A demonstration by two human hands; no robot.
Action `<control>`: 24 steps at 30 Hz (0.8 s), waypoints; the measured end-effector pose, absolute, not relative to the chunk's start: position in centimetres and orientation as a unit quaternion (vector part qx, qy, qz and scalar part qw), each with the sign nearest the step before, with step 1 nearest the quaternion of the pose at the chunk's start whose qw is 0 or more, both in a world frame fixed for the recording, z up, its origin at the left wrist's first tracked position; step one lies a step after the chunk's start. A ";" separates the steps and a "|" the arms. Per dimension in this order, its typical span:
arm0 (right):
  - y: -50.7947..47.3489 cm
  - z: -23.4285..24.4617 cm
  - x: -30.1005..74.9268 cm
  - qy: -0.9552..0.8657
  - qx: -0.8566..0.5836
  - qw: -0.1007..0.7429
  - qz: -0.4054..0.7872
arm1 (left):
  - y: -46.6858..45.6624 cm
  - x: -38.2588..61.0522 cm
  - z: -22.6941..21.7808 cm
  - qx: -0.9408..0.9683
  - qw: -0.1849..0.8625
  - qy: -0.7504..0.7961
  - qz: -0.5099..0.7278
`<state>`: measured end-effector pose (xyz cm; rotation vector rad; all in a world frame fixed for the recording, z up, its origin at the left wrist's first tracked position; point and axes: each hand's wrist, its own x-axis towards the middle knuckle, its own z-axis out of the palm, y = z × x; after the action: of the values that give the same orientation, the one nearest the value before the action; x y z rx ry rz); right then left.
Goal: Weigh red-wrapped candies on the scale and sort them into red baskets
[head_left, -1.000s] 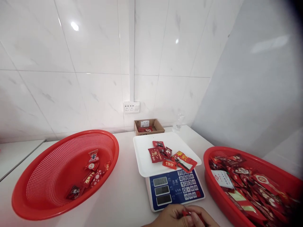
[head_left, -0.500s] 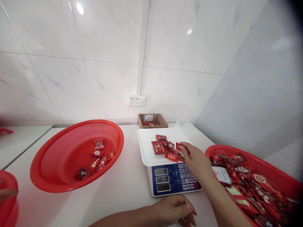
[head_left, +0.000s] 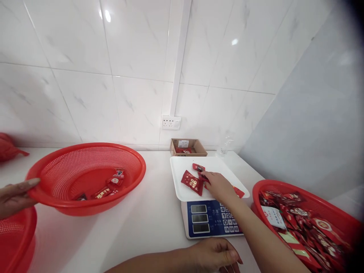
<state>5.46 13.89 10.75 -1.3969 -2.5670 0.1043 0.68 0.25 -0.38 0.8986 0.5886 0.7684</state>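
My right hand (head_left: 218, 185) reaches over the white tray (head_left: 182, 167) of a blue-faced scale (head_left: 210, 222). Its fingers curl down over several red packets (head_left: 192, 182) lying there, and some of them are hidden under the palm. My left hand (head_left: 217, 254) rests palm down on the white table just in front of the scale, fingers loose, nothing in it. To the left stands a red mesh basket (head_left: 85, 148) with a few packets inside. Another person's hand (head_left: 14, 197) grips its left rim.
A second red basket (head_left: 287, 186) piled with red packets sits at the right. Part of a third red basket (head_left: 15, 235) shows at the bottom left. A small cardboard box (head_left: 188, 146) and a clear bottle (head_left: 224, 146) stand against the tiled wall. A wall socket (head_left: 171, 122) is above.
My right hand moved from near my body onto the scale tray and over the packets. My left hand stayed by the scale's front. Another person's hand took the left basket's rim and tilted it.
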 end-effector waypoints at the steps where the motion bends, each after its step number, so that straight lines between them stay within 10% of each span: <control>1: 14.1 10.9 5.5 -0.869 -0.479 0.118 0.044 | 0.3 0.7 -0.3 0.413 0.792 0.277 0.356; 24: 11.8 11.6 12.6 -0.586 -0.524 0.571 0.237 | 0.2 0.2 0.7 0.396 0.806 0.295 0.326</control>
<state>12.55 11.77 11.58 -1.2291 -1.3754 0.5559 0.22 0.16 0.72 0.8477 0.6323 0.6970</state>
